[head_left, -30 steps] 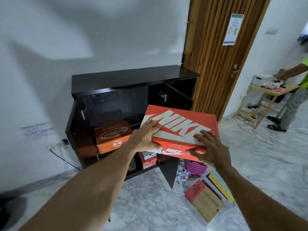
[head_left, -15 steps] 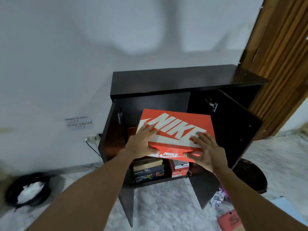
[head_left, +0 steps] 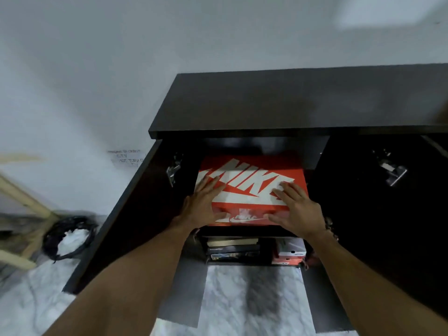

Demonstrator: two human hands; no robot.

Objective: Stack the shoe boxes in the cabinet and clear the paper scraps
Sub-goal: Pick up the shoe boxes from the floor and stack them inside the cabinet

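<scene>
Orange cardboard shoe box (head_left: 252, 187) with large white lettering on its lid sits partly inside the upper compartment of the dark brown wooden cabinet (head_left: 291, 105), its front end projecting past the shelf edge. Left hand (head_left: 206, 204) lies flat on the lid's left front corner, fingers spread, thumb against the front face. Right hand (head_left: 298, 209) lies flat on the right front corner, fingers likewise spread. Both cabinet doors stand open. Below, the lower shelf holds stacked dark boxes (head_left: 232, 248) beside white-and-orange boxes (head_left: 289, 253). A black bag of white paper scraps (head_left: 70, 236) rests on the marble floor, left of the cabinet.
</scene>
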